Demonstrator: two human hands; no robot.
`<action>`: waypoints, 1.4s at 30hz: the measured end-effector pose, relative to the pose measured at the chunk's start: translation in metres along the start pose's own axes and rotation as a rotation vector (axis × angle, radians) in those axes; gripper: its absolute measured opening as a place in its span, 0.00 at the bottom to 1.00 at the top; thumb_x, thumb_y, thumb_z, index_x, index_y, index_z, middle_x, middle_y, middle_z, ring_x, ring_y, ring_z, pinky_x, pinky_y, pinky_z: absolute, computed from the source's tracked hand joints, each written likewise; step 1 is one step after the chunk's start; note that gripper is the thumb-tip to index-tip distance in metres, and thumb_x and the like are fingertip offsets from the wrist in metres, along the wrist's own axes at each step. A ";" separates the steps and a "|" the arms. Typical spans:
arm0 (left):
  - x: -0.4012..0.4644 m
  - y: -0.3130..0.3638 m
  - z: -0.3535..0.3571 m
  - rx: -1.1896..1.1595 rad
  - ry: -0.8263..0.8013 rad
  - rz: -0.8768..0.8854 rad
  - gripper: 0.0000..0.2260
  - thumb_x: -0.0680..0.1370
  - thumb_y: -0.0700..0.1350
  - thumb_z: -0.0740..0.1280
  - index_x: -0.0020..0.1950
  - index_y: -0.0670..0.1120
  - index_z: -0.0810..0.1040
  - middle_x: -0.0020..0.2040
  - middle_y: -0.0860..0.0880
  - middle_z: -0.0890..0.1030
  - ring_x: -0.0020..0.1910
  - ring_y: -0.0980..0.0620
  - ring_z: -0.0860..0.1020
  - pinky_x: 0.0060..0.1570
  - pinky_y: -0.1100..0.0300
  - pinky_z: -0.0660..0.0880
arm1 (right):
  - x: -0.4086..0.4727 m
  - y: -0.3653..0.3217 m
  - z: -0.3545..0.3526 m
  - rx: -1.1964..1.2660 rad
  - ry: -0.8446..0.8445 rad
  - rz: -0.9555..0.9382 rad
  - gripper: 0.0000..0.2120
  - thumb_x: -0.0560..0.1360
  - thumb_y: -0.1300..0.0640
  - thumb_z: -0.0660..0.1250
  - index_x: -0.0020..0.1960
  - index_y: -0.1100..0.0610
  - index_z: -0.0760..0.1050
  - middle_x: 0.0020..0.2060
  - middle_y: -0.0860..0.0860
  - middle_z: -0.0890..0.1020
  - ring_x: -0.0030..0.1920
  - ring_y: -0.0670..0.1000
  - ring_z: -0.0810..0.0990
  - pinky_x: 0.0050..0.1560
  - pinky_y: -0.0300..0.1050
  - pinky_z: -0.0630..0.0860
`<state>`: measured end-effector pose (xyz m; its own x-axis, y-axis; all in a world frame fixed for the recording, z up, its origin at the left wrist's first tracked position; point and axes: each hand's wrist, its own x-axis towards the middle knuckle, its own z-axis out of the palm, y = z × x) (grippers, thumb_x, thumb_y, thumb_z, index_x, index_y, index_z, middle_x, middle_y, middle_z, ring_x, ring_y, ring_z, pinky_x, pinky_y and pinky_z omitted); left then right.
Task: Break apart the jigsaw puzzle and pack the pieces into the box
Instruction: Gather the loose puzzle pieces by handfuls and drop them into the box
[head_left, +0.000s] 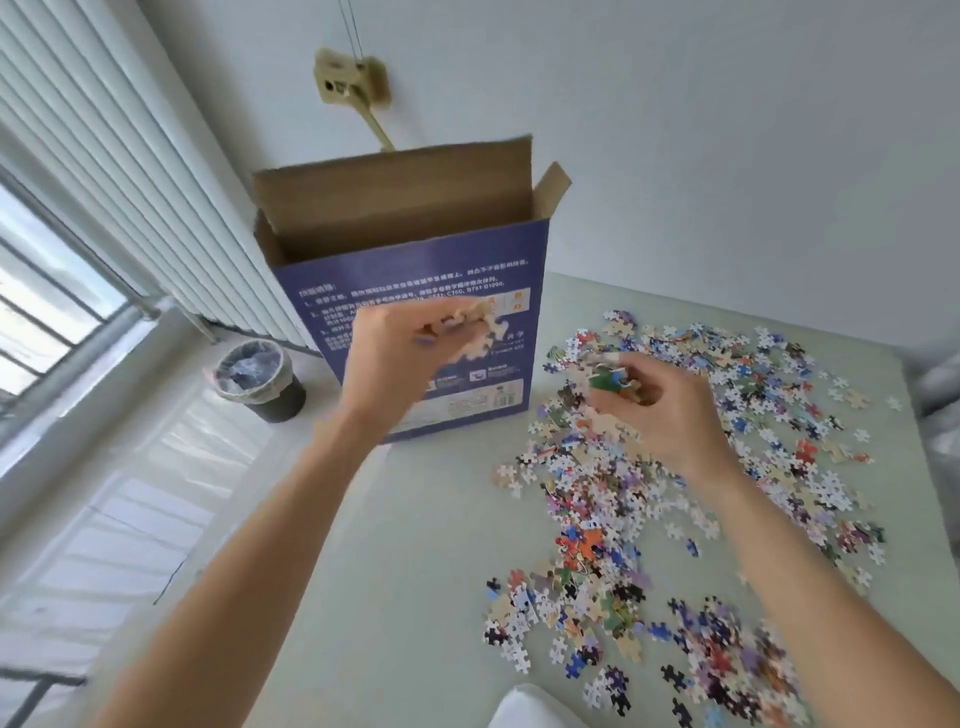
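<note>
Puzzle pieces (613, 379) in both curled hands (524, 379)

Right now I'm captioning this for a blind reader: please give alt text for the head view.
A left hand lifts puzzle pieces toward an open blue box standing on a pale table, while the right hand grips more above the scattered loose pieces.

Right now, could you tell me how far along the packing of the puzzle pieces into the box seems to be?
Done: the puzzle looks broken apart, lying as loose pieces on the table, and the box stands open. In hand: the left hand lifts a clump of pieces in front of the box, and the right hand grips more. Left: most pieces remain on the table; the box's contents are hidden.
</note>
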<state>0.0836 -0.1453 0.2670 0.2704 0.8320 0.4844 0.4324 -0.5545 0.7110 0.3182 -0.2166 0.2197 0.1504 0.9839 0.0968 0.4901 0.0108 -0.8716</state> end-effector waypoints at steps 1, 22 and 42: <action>0.018 0.004 -0.012 -0.006 0.076 0.027 0.11 0.72 0.42 0.73 0.54 0.47 0.81 0.48 0.56 0.81 0.44 0.65 0.80 0.44 0.73 0.76 | 0.012 -0.013 -0.003 0.033 0.015 -0.019 0.13 0.68 0.55 0.73 0.50 0.48 0.77 0.40 0.40 0.80 0.40 0.38 0.79 0.41 0.30 0.74; 0.122 -0.065 -0.058 0.580 -0.416 -0.192 0.07 0.75 0.50 0.67 0.50 0.53 0.83 0.44 0.53 0.81 0.42 0.53 0.76 0.38 0.62 0.67 | 0.189 -0.106 0.049 -0.317 -0.036 -0.426 0.13 0.69 0.50 0.73 0.53 0.50 0.80 0.46 0.48 0.84 0.48 0.51 0.80 0.49 0.49 0.76; 0.110 -0.060 -0.069 0.498 -0.269 -0.183 0.05 0.74 0.53 0.67 0.48 0.57 0.82 0.37 0.61 0.80 0.41 0.60 0.80 0.46 0.59 0.77 | 0.194 -0.120 0.061 -0.615 -0.264 -0.478 0.10 0.73 0.55 0.70 0.54 0.52 0.79 0.46 0.51 0.82 0.43 0.48 0.77 0.42 0.42 0.70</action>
<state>0.0277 -0.0217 0.3129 0.3341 0.9244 0.1840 0.8262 -0.3812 0.4148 0.2356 -0.0161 0.3140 -0.3629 0.9084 0.2077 0.8445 0.4149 -0.3387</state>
